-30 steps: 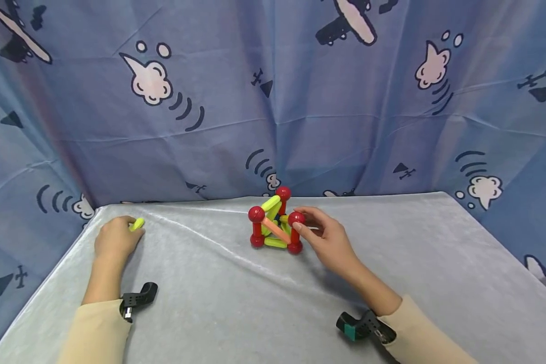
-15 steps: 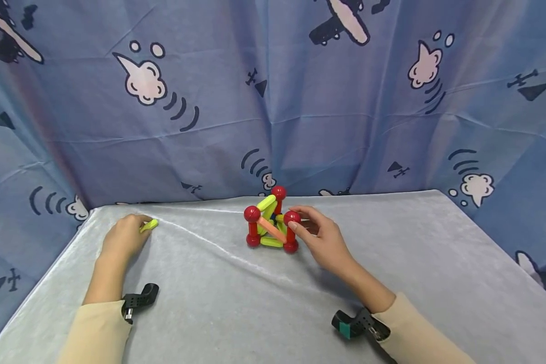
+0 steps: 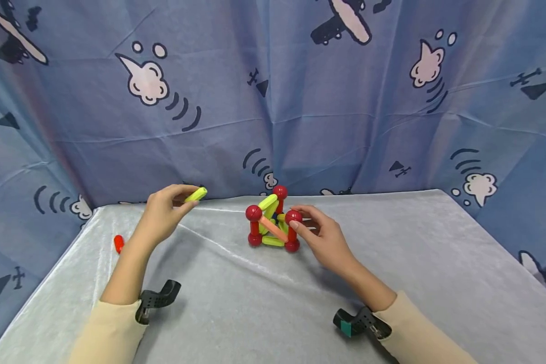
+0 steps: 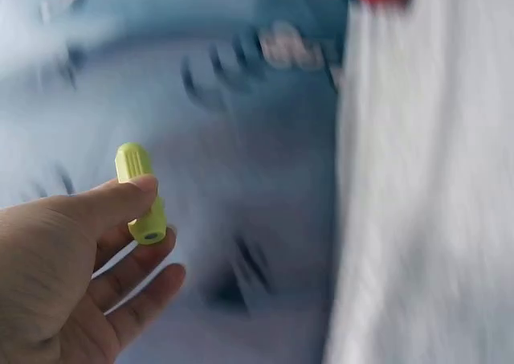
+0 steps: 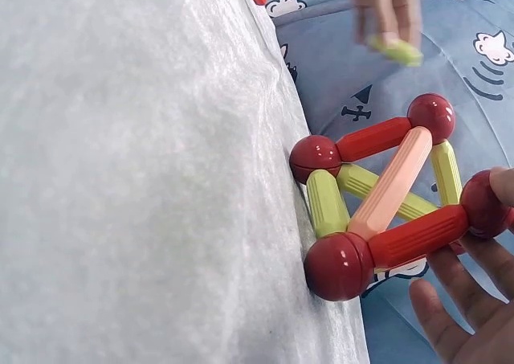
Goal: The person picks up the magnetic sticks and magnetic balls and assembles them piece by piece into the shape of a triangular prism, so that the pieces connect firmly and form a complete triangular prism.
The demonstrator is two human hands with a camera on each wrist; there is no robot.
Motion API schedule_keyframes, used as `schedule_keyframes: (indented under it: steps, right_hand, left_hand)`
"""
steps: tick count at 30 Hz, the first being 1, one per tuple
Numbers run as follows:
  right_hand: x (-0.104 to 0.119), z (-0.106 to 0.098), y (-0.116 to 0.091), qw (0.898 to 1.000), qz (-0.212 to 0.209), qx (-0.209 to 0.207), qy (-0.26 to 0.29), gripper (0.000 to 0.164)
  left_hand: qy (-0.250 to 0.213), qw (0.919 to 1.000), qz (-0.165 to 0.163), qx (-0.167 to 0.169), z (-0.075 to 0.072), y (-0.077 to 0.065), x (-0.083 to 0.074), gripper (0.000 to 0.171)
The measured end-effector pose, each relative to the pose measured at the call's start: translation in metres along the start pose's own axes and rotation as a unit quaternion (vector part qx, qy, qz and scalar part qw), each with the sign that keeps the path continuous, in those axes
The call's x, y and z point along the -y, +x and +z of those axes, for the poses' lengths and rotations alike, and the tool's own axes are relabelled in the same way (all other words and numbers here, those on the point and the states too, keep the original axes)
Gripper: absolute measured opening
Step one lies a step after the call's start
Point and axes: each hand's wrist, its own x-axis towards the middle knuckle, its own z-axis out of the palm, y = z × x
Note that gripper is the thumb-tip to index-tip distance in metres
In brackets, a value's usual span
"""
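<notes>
Between thumb and fingers, my left hand [image 3: 168, 210] pinches a yellow-green magnetic rod [image 3: 196, 194], raised above the back left of the table. In the left wrist view the rod [image 4: 141, 194] has a small dark disc in its end. A magnetic ball-and-rod frame stands at the table's back middle, with dark red balls [image 5: 339, 266], red upright rods [image 5: 419, 237], yellow-green rods and a peach diagonal rod [image 5: 393, 181]. My right hand [image 3: 323, 237] grips the frame's top ball [image 3: 293, 217] at its near right corner. Part of the frame's far side is hidden.
On the left of the table lies a loose red rod [image 3: 119, 243], beside my left forearm. A grey-white cloth [image 3: 255, 308] covers the table. Behind it hangs a blue patterned curtain [image 3: 227, 101]. Black camera mounts [image 3: 156, 301] sit on both wrists.
My left hand has lifted the yellow-green rod off the table's left side and carried it rightward, uncovering the red rod. My right hand keeps its hold on the frame's ball.
</notes>
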Motion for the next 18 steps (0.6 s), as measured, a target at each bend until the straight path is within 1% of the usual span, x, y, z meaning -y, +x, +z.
schedule_keyframes:
  steps: [2, 4, 7, 9, 12, 14, 18]
  right_hand:
    - [0.0, 0.0, 0.0, 1.0, 0.0, 0.001, 0.0, 0.038]
    - [0.0, -0.001, 0.0, 1.0, 0.001, 0.0, 0.0, 0.038]
    - [0.001, -0.002, 0.0, 1.0, -0.001, 0.001, 0.001, 0.038]
    - [0.001, -0.003, -0.001, 1.0, -0.001, 0.001, 0.0, 0.038]
    - [0.001, -0.001, 0.0, 1.0, -0.004, 0.002, 0.001, 0.037]
    - [0.001, -0.001, 0.0, 1.0, -0.005, 0.002, 0.001, 0.037]
    - [0.001, -0.002, 0.0, 1.0, -0.011, 0.004, 0.004, 0.038]
  left_hand:
    - [-0.012, 0.9991, 0.039, -0.009, 0.007, 0.002, -0.022, 0.028]
    - [-0.016, 0.997, 0.074, -0.011, 0.015, 0.001, -0.04, 0.028]
    - [-0.02, 0.9931, 0.115, -0.011, 0.026, -0.003, -0.06, 0.029]
    - [-0.026, 0.991, 0.131, -0.006, 0.035, -0.004, -0.068, 0.029]
    - [-0.034, 0.9881, 0.15, 0.008, 0.045, -0.005, -0.076, 0.03]
    - [-0.037, 0.9851, 0.167, 0.02, 0.05, -0.002, -0.082, 0.031]
    - [-0.022, 0.9782, 0.204, 0.031, 0.057, 0.008, -0.093, 0.031]
